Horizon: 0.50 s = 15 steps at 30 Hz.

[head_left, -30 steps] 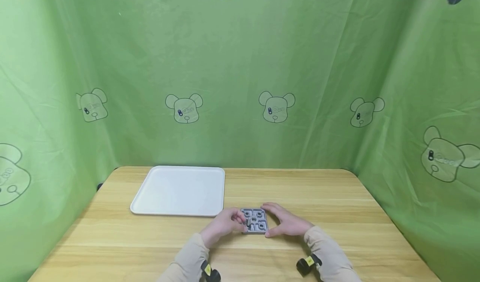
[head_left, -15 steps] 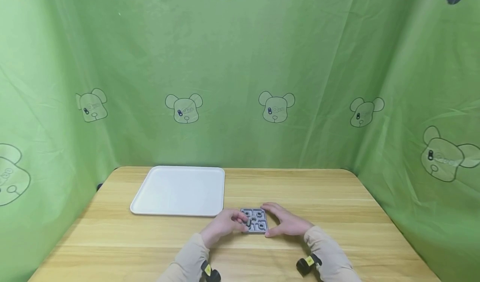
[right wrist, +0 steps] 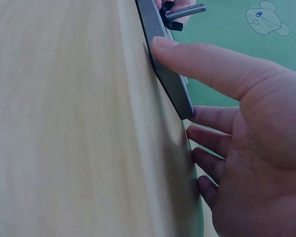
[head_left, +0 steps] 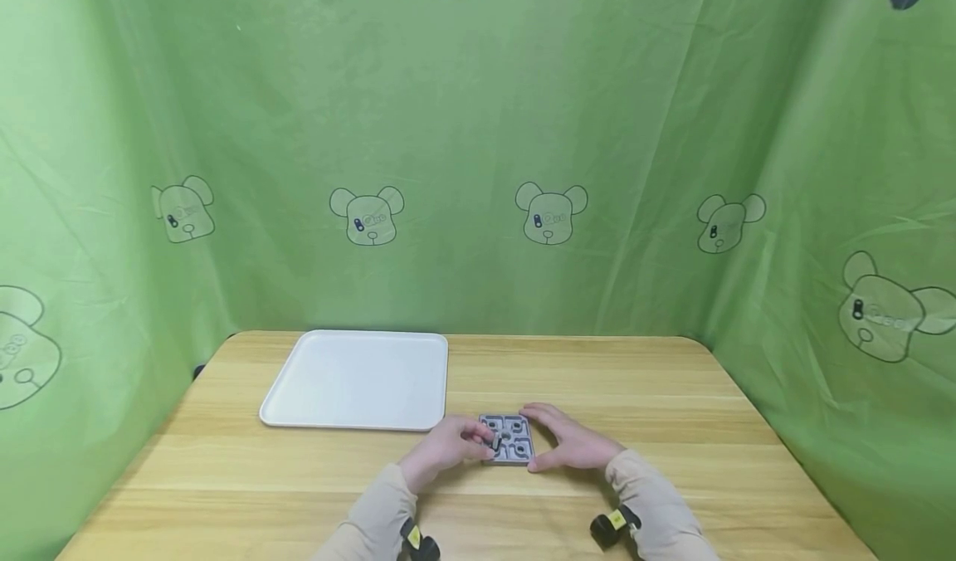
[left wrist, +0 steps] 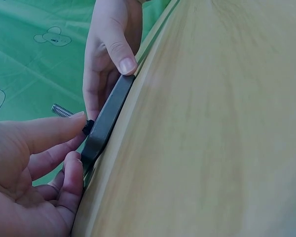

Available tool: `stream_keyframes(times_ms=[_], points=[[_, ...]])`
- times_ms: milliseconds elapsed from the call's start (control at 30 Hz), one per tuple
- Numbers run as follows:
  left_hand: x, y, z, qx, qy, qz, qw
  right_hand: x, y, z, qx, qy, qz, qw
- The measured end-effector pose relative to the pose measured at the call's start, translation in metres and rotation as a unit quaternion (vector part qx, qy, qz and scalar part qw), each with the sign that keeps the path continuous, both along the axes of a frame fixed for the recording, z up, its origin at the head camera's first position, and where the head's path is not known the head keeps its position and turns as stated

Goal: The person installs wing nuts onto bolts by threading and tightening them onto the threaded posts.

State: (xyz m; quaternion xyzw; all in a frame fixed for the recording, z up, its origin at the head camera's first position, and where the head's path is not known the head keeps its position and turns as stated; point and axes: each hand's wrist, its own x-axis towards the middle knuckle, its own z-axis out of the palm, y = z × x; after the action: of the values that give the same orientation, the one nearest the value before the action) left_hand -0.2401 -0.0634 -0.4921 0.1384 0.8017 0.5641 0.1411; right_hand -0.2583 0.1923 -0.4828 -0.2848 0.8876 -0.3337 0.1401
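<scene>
In the head view a grey square plate (head_left: 519, 439) with moulded recesses and round holes lies on the wooden table. My left hand (head_left: 451, 446) is at its left side, pinching a bolt (head_left: 496, 441) over the plate's left half. The right wrist view shows the bolt's threaded shank (right wrist: 187, 11) and black winged head; the head is low, close to the plate, and the shank sticks up. Whether it sits in a hole cannot be seen. My right hand (head_left: 571, 442) holds the plate's right side, thumb at the near corner and fingers at the far one.
A white tray (head_left: 354, 378) stands at the back left of the table (head_left: 597, 378). Green curtains (head_left: 463, 129) printed with bear heads hang behind and at both sides. Black devices with yellow labels are strapped at both wrists.
The bolt has turned and shifted slightly to the right between my left fingers. The right hand and the plate stay where they were.
</scene>
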Motion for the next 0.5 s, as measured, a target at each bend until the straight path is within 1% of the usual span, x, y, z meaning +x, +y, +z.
stream_keyframes(times_ms=[133,267,333,433,500], points=[[-0.001,-0.001,0.002,0.008,-0.004,-0.009,0.9999,0.0,0.0,0.001,0.001,0.001,0.0,1.0],[-0.001,-0.004,0.008,0.015,-0.012,-0.023,0.9996,0.0,-0.001,0.002,0.003,0.002,0.0,1.0],[-0.001,-0.007,0.013,0.015,-0.015,-0.032,0.9993,0.0,0.0,0.003,0.002,0.003,0.0,1.0],[-0.002,-0.016,0.024,0.007,-0.016,-0.047,0.9987,-0.002,0.004,0.008,0.003,0.003,-0.009,1.0],[-0.005,-0.025,0.033,-0.007,-0.005,-0.048,0.9988,-0.004,0.009,0.015,0.003,0.009,-0.019,1.0]])
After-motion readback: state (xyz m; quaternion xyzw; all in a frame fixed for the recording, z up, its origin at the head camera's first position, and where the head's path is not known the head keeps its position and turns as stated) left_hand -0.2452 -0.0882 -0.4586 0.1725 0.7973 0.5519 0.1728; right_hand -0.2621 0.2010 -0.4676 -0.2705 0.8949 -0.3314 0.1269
